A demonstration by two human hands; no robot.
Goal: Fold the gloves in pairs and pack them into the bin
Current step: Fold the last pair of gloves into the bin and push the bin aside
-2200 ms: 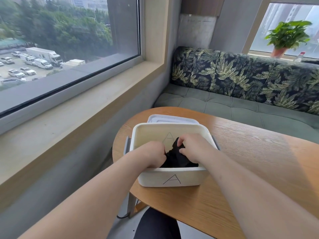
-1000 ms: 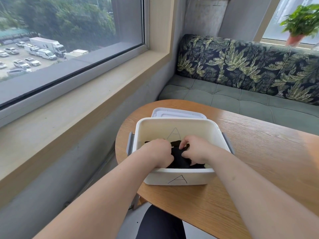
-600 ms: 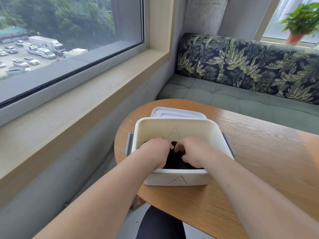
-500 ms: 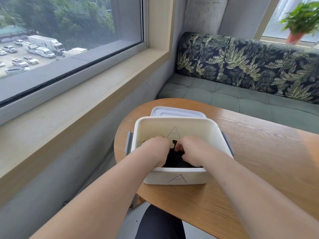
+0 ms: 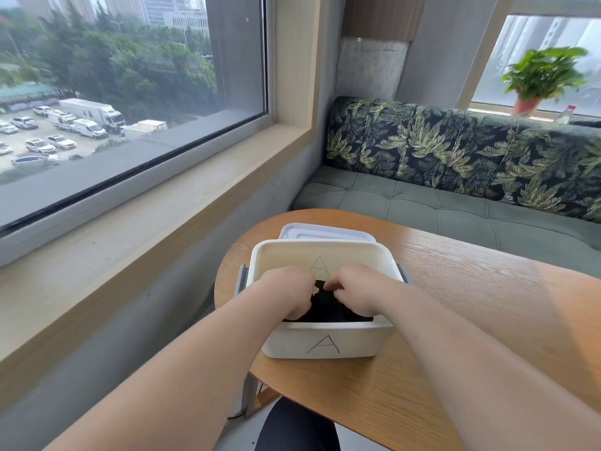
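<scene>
A white bin point(image 5: 325, 345) marked with a hand-drawn "A" stands on the wooden table point(image 5: 471, 320) near its left end. Black gloves point(image 5: 325, 309) lie bunched inside it, mostly hidden by my hands and the front wall. My left hand point(image 5: 287, 294) is down in the bin on the left, fingers curled into the black fabric. On the right of the pile, my right hand point(image 5: 357, 292) pinches the fabric with curled fingers. The two hands nearly meet over the middle.
The bin's white lid point(image 5: 325, 231) lies flat behind the bin. A green bench with leaf-print cushions point(image 5: 455, 151) runs along the far side of the table. A wide window sill point(image 5: 146, 229) is on the left. A potted plant point(image 5: 543, 78) stands on the far sill.
Both hands stay inside the bin on the gloves, shifting only slightly. The camera view has tilted up a little, so the bin sits lower in the frame.
</scene>
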